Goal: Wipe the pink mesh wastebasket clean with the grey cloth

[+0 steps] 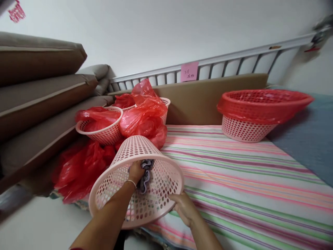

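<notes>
"311" on pink note (pixel 189 71), railing (pixel 234 64)

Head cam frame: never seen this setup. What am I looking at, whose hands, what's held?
One picture, from a camera worn on a person's head, looking down at their own bare hands; there is no robot. The left hand reaches inside a pink perforated basket lying on its side, gripping a grey cloth. The right hand holds the basket's rim. All this is at the edge of a striped sheet. Behind are more pink baskets with red plastic bags; at right sits a stack of baskets lined in red.
</notes>
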{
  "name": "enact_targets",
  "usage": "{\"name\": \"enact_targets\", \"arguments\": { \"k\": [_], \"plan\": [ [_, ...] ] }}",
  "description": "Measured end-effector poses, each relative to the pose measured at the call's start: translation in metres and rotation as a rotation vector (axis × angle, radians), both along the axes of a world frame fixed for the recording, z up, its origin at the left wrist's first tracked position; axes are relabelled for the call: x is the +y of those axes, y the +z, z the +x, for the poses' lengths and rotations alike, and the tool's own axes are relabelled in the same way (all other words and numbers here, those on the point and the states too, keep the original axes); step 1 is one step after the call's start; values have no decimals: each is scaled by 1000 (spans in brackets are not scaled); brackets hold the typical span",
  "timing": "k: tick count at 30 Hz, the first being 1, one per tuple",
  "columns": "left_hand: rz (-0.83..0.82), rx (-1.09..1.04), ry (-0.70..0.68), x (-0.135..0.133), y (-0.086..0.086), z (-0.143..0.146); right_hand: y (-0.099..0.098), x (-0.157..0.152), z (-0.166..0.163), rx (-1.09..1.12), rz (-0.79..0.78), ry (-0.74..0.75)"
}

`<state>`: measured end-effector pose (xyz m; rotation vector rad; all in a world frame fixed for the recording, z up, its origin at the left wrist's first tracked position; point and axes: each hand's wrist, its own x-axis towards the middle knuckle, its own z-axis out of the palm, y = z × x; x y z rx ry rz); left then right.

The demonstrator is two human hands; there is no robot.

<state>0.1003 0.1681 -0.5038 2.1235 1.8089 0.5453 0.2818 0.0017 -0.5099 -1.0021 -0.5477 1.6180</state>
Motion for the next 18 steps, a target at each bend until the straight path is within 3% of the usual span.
{"name": "enact_targets", "arguments": {
  "k": [4,7,10,14,18],
  "plan": [
    [-18,-118,4,11,4,9,1,2,0,85,-10,20],
    [-22,-201,-36,-2,6,23,2,3,2,126,-10,0],
    [-42,-251,-88,-33,5,38,0,4,2,158,-12,-30],
    [-43,-258,-181,-96,2,49,-1,5,-2,195,28,-83],
    [-45,-189,-302,-147,6,47,5,2,8,54,48,-132]
  ]
}}
